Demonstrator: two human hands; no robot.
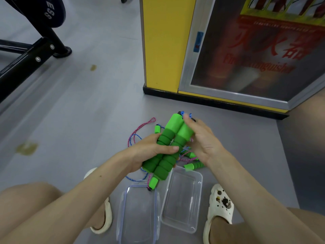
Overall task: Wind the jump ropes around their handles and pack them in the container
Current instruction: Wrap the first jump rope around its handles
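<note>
Currently the left hand [154,150] is gripping the two green foam handles [169,143] side by side around their middle, with the thumb across the front and the fingers curled behind. The right hand [202,141] is bending over the handles' upper ends, close to where the blue cord comes out. Whether it is pinching cord or only pressing on foam, cannot tell.

The pink-and-blue rope [133,137] is lying loose on the floor beyond and left of the grip, and more of it is hanging below the grip over the lid [139,213]. No wraps are showing on the handles. The clear container [181,205] is sitting open just below the grip, toward the right wrist, with nothing showing inside.

Likely risks:
- The loose rope is running in among the spare handles [193,166] under the right wrist, so pulling slack could drag them along or knot the cords.
- One hand is clamping both handles, so the pair could scissor apart once winding tension comes on.
- First turns could slide off the smooth ends if started too near the tip.
- Sloppy winding could make a fat bundle that may not be fitting the container.
</note>
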